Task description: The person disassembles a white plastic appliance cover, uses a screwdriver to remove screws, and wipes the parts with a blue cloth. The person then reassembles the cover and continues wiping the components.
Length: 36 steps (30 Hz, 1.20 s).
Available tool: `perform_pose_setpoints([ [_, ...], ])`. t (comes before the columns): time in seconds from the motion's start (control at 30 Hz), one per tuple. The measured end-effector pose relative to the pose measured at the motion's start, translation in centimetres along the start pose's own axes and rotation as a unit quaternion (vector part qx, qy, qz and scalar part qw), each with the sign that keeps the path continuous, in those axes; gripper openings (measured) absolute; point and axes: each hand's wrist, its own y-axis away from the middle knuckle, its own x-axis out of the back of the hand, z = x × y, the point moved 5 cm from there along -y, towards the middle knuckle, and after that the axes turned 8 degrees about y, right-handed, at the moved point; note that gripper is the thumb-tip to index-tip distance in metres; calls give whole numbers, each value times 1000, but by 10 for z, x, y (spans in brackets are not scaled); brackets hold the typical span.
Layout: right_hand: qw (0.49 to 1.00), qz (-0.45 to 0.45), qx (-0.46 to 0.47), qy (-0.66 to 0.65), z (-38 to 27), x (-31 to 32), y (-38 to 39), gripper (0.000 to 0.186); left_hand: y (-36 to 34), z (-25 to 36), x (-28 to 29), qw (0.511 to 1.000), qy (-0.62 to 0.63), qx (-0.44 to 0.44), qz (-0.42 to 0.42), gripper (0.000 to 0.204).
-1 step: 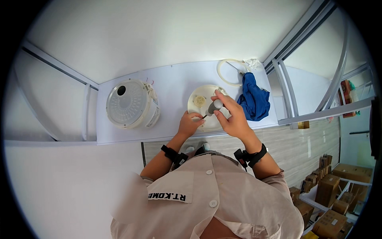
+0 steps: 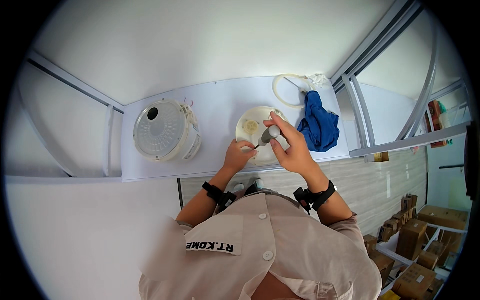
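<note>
A round cream plastic part (image 2: 243, 135), like a shallow bowl, lies near the front edge of the white table. Inside it sits a yellowish round piece (image 2: 251, 126). My right hand (image 2: 295, 152) is closed on a screwdriver (image 2: 270, 134) with a grey handle, its fingers around the upper end. The tool leans so that its dark shaft points toward my left hand (image 2: 237, 156). My left thumb and forefinger are pinched beside the shaft's tip, over the part's near-left rim; whatever is between them is hidden.
On the left stands a white bucket-like container (image 2: 162, 131) with a perforated grey lid and a dark hole. A blue cloth (image 2: 320, 122) lies right of my hands, with a pale hose loop (image 2: 276, 92) behind it. Metal frames (image 2: 362, 112) bound the table; cardboard boxes (image 2: 412, 237) are stacked lower right.
</note>
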Motion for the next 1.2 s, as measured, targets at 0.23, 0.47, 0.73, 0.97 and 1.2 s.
perform_pose_setpoints([
  [0.23,978,-85,-29,190,-4,2,-7,63,-1,-6,1,1000,15,-2,-20,25],
  [0.47,996,-43,-2,84,12,4,-2,69,2,-1,-2,999,20,5,-29,25],
  [0.73,974,-68,-93,196,13,5,-2,75,-1,-11,-3,997,42,-1,-60,27],
  [0.97,989,-30,13,147,14,6,0,78,1,-10,-4,998,30,-6,-49,25],
  [1.2,982,-65,-38,171,11,6,2,77,7,-12,-6,998,43,-1,-35,23],
])
